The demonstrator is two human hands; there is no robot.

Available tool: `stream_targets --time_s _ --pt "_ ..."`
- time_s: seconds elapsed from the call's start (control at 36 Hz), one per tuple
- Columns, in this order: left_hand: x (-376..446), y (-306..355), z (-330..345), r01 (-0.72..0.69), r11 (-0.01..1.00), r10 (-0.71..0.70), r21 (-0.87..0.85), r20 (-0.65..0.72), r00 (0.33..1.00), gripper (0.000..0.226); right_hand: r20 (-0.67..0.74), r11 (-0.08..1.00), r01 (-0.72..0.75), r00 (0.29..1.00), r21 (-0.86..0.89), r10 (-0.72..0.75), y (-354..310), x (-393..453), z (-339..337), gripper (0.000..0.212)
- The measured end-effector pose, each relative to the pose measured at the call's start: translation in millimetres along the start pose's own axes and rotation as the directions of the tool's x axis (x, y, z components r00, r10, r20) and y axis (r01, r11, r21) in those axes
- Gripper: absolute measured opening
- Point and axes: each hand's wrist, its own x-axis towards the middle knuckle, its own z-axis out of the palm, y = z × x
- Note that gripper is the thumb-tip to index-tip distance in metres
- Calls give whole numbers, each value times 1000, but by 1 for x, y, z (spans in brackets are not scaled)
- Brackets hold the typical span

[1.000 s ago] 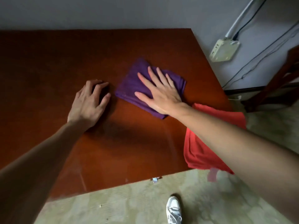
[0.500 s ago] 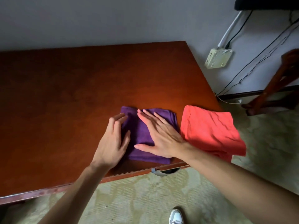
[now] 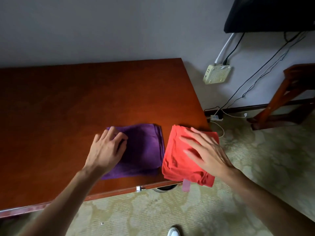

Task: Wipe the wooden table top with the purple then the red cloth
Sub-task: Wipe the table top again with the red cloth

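Spanning most of the view, the wooden table top [image 3: 76, 103] was shown. The purple cloth [image 3: 144, 150] was laid folded near its front edge under the open left hand [image 3: 107, 149]; the red cloth [image 3: 179, 157], overhanging the front right corner, was covered by the flat, ungripping right hand [image 3: 206, 150]. Purple wiping was judged finished, red wiping pending.

Beyond my work surface I note a cream wall-mounted box [image 3: 216, 74] with cables [image 3: 265, 65] running from it, a dark screen [image 3: 269, 14] at upper right, a wooden chair frame [image 3: 286, 97], patterned carpet [image 3: 170, 210], and my white shoe [image 3: 173, 232].
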Motion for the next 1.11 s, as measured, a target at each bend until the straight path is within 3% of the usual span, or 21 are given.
stream_targets --time_s 0.17,0.28,0.42,0.64,0.86,1.11 --pt "53 10 0 -76 996 78 -48 37 996 39 162 989 85 985 -120 -65 -4 4 12 69" --pt "74 1 9 -16 989 27 -147 76 997 46 232 976 153 966 -153 -115 3 5 15 79" --pt "96 -20 20 26 958 10 -284 125 992 49 241 970 235 947 -65 -213 22 31 21 72" --pt "109 -59 27 -19 975 53 -219 148 988 46 286 904 426 873 -51 -395 79 161 31 68" --pt "124 -91 29 -93 959 150 -269 199 968 47 256 920 387 897 -65 -359 141 313 46 65" --pt "131 -105 41 -133 970 172 -202 192 966 47 245 968 243 944 -60 -222 173 401 47 65"
